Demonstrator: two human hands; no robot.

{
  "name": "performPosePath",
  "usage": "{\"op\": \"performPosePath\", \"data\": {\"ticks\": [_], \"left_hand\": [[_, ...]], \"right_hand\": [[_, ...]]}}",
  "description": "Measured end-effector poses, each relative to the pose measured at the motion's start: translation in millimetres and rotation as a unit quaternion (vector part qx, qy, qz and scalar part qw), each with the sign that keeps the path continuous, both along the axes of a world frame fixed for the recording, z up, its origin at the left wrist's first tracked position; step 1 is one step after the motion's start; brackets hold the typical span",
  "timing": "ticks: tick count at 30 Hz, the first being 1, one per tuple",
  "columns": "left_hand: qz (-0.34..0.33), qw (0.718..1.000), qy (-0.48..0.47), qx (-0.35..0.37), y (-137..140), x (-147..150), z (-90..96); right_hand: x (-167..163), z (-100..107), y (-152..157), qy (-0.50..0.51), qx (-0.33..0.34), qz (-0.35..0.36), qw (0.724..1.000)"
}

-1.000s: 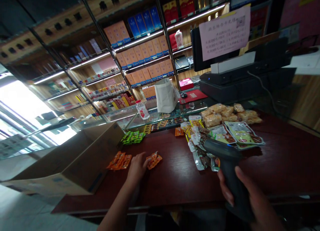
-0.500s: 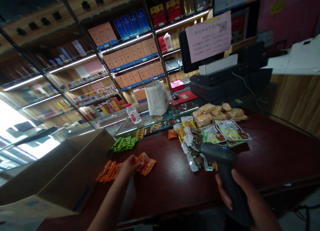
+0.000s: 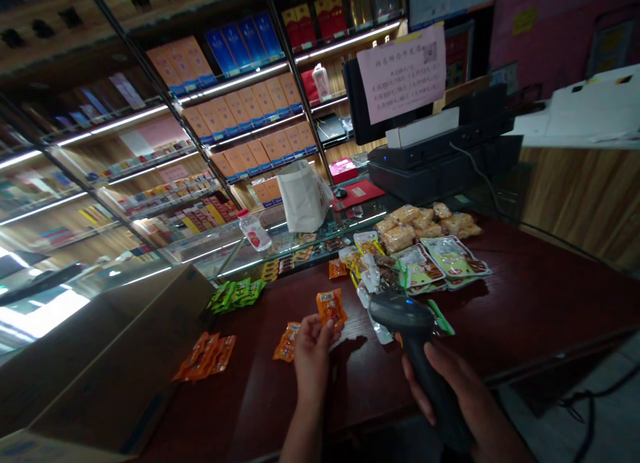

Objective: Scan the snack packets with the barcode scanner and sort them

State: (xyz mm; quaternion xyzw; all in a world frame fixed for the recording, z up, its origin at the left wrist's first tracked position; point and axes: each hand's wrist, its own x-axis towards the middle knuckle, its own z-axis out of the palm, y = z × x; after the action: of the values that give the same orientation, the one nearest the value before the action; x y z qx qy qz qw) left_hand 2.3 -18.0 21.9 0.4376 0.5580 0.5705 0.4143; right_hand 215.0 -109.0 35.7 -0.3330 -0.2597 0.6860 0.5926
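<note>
Between the thumb and fingers of my left hand [image 3: 314,346] is a small orange snack packet [image 3: 331,305], raised above the table with its printed label showing. My right hand [image 3: 457,386] is wrapped round the handle of a black barcode scanner [image 3: 404,316], whose head points left toward the packet. Another orange packet [image 3: 287,343] lies just left of my left hand, and several more orange packets [image 3: 207,356] lie beside the box. A single orange packet [image 3: 337,269] rests farther back. Clear-wrapped snack pouches [image 3: 371,276] lie behind the scanner, partly hidden by it.
An open cardboard box [image 3: 105,363] stands at the left, with green packets [image 3: 237,295] by its far corner. Flat snack bags [image 3: 453,257] and wrapped pastries [image 3: 425,224] sit at the back right. Behind are a glass counter with a bottle [image 3: 255,232], a white bag [image 3: 304,199] and a monitor [image 3: 353,103].
My left hand has moved right and lifted an orange packet off the table. The scanner in my right hand has shifted left, closer to it. The view has turned slightly.
</note>
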Motion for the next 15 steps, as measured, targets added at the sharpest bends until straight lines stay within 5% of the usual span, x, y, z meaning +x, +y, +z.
{"op": "performPosePath", "data": {"ticks": [15], "left_hand": [[-0.024, 0.998, 0.048, -0.014, 1.2, -0.2, -10.0]], "right_hand": [[-16.0, 1.4, 4.4, 0.020, 0.051, 0.024, 0.998]]}}
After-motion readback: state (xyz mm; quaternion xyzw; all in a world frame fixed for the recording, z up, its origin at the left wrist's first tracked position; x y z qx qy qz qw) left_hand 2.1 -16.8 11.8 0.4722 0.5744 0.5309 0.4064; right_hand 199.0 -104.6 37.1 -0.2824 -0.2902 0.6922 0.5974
